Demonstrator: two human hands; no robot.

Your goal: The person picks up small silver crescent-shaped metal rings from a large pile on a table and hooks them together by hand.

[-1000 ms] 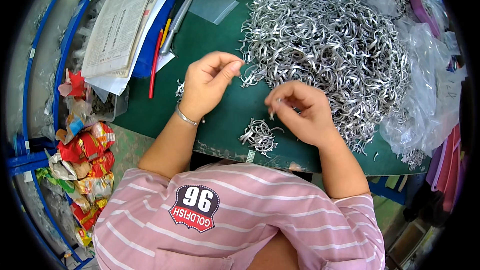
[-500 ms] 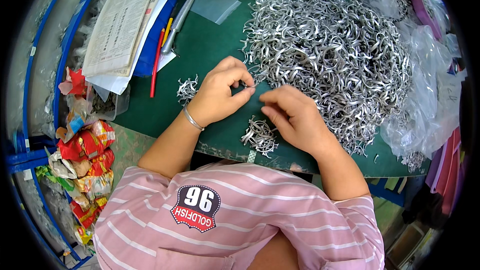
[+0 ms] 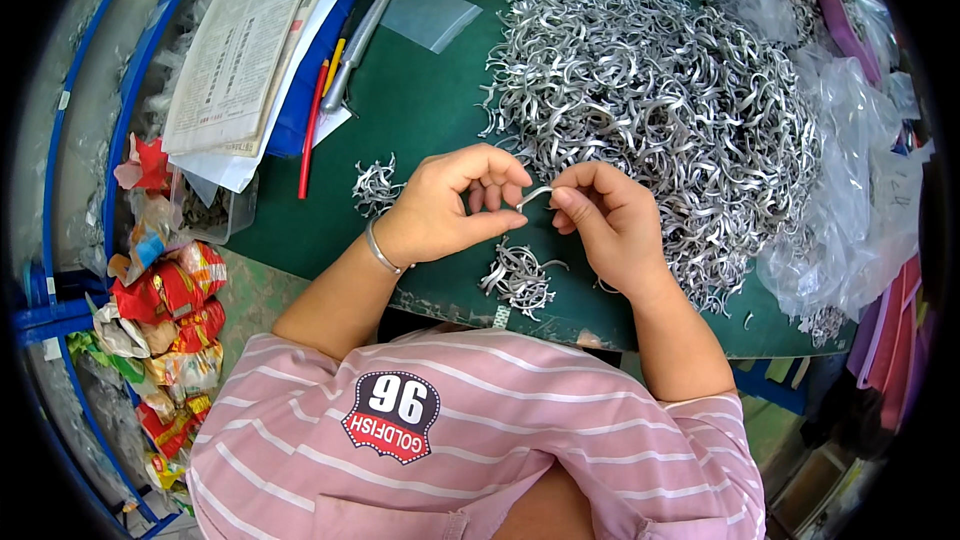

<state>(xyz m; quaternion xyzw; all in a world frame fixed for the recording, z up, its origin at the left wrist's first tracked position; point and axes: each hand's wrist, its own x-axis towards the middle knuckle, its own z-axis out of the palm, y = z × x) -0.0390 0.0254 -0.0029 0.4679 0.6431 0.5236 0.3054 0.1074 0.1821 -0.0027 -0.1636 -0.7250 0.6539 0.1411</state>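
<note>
Badge (image 3: 391, 416) on striped pink shirt (image 3: 500, 430): white digits (image 3: 383, 397), lettering (image 3: 383, 438); paper sheet (image 3: 265, 15): small dark print (image 3: 236, 70).

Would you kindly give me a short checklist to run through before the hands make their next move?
1. Curved silvery piece pinched by the right hand: ok, held between thumb and fingers.
2. Left hand closed on the other end: not ok, its thumb and forefinger stand apart there.
3. Small pile on the left separate from the large heap: ok, green tabletop shows between them.
4. Red pencil or pen away from both hands: ok, it lies off to the left, near the papers.
5. Held piece free of flaws: cannot tell, too small to judge.
</note>
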